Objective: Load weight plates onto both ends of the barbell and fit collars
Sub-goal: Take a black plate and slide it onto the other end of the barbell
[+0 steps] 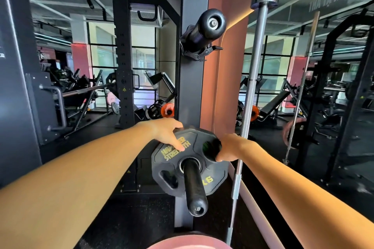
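A black weight plate (pixel 214 176) with yellow lettering hangs on a black storage peg (pixel 194 190) on the grey rack upright. My left hand (pixel 169 132) grips the plate's top left edge, thumb lying across the lettering. My right hand (pixel 229 148) holds the plate's upper right edge, fingers curled through a grip hole. Above on the same upright, a second black peg (pixel 210 26) carries black collars (pixel 199 51) clipped at its base. A steel barbell (pixel 256 62) stands upright just right of the plate.
The grey rack upright (pixel 193 91) stands straight ahead. A mirror wall (pixel 323 87) on the right reflects racks and another bar. A pink plate edge (pixel 189 244) shows at the bottom. Benches and machines (pixel 81 95) fill the left background.
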`<state>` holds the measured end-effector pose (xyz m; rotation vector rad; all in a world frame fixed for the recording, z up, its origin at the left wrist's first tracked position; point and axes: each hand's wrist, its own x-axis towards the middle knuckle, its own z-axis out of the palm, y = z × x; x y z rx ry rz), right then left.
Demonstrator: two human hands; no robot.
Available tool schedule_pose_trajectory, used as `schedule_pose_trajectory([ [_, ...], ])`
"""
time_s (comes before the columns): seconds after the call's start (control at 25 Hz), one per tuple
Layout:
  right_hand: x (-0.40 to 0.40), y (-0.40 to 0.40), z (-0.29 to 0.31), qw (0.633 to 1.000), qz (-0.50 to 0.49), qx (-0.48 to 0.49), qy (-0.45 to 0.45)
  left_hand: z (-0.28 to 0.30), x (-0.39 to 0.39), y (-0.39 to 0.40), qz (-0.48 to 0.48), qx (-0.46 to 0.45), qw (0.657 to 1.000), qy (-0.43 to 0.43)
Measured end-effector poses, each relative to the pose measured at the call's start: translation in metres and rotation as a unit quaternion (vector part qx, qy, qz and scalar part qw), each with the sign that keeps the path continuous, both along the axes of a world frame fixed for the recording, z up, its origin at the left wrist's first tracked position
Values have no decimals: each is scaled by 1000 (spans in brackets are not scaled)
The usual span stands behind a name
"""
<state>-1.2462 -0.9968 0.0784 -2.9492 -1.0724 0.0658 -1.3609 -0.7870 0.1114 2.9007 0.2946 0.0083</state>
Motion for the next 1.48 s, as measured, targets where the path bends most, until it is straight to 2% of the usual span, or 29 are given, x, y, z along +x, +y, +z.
schedule_pose_trajectory([
  [0.08, 0, -5, -3, 997, -13, -68, 28, -4, -4, 1, 4, -19, 1000, -10],
  [0.12, -1, -5, -3, 998, -9, -57, 26, -8, -8, 3, 13, -25, 1000, -7],
  [0.16, -1, -4, -4, 1000, 9, 8, 24, -15, -12, 6, 30, -40, 999, -8],
  [0.2, -1, -3, -5, 992, 31, 112, 39, -25, -15, 9, 44, -76, 996, -18],
  [0.24, -1, 0, -7, 973, 53, 213, 74, -38, -17, 12, 54, -132, 989, -35],
  [0.28, -3, 2, -7, 952, 67, 274, 122, -51, -19, 15, 65, -197, 976, -59],
  [0.4, -4, 6, -21, 935, 48, 286, 204, -79, -25, 13, 83, -345, 926, -129],
  [0.6, -4, 2, -25, 922, 6, 329, 207, -101, -36, 1, 113, -392, 896, -173],
  [0.72, -6, 2, -34, 896, 12, 392, 207, -111, -42, -4, 125, -406, 879, -217],
  [0.8, -9, 2, -40, 872, 9, 441, 215, -119, -43, -7, 143, -433, 850, -263],
  [0.92, -12, -1, -51, 823, -12, 514, 242, -136, -40, -14, 215, -503, 776, -315],
  [1.0, -11, -6, -62, 786, -11, 554, 275, -144, -37, -19, 243, -519, 748, -334],
  [1.24, -22, -22, -95, 707, 23, 624, 332, -146, -50, -29, 192, -541, 740, -352],
  [1.48, -32, -30, -106, 688, 11, 639, 343, -134, -65, -55, 233, -476, 756, -385],
])
